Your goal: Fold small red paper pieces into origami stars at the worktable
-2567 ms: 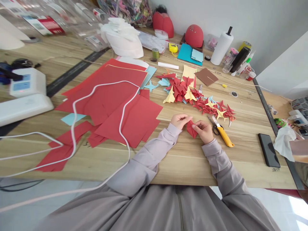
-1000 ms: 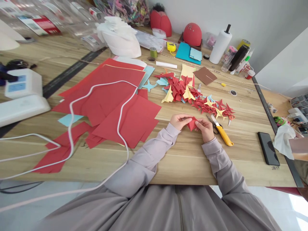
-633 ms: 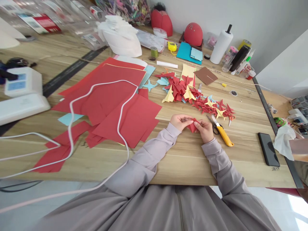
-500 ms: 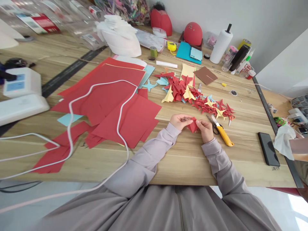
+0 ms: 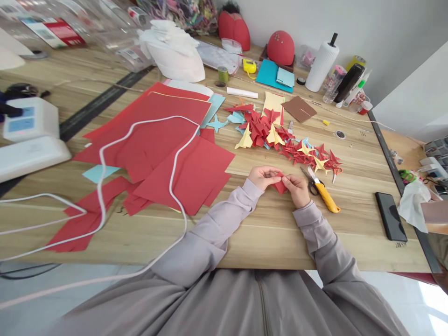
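Between my two hands is a small folded piece of red paper (image 5: 280, 187), held just above the table. My left hand (image 5: 265, 178) pinches its left side between thumb and fingers. The thumb and fingertips of my right hand (image 5: 296, 188) are closed on its right side, covering part of the folds. Just right of my right hand lie a yellow utility knife (image 5: 326, 197) and dark-handled scissors (image 5: 312, 187). Beyond my hands is a pile of folded red, yellow and blue paper shapes (image 5: 261, 128), with a row of paper stars (image 5: 311, 156) running to the right.
Large red paper sheets (image 5: 196, 163) cover the left side, crossed by a white cable (image 5: 172, 179). A black phone (image 5: 390, 216) lies near the right edge. Toward the back are a yellow tape measure (image 5: 249, 66), a teal sheet (image 5: 269, 74) and a white bottle (image 5: 321, 67).
My right thumb and fingers have shifted slightly left over the red paper, so less of it shows and its angle differs. My left hand stays nearly in place.
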The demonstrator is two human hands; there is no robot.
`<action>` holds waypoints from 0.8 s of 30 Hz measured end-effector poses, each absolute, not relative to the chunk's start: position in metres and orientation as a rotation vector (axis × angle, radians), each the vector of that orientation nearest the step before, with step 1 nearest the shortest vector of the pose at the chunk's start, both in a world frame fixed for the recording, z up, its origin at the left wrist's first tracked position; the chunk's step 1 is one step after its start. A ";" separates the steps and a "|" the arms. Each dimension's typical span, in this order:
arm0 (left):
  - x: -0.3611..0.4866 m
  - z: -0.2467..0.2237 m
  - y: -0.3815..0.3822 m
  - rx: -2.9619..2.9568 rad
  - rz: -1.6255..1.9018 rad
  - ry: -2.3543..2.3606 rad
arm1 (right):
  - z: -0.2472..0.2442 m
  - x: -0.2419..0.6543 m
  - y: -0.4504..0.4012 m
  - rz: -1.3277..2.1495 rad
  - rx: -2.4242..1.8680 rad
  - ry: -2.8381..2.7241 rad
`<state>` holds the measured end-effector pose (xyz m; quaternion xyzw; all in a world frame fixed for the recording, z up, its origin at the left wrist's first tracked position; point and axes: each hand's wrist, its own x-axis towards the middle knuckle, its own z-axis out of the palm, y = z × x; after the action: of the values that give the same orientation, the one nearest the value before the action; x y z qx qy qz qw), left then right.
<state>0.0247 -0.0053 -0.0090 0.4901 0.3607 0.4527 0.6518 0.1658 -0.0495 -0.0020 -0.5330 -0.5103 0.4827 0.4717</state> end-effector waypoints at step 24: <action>0.024 -0.013 -0.006 1.053 0.914 0.719 | -0.007 0.169 -0.047 1.053 -1.274 -1.049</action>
<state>0.0241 -0.0063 -0.0126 0.4743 0.3239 0.4115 0.7077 0.1685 -0.0468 -0.0067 -0.5402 -0.4447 0.4462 0.5580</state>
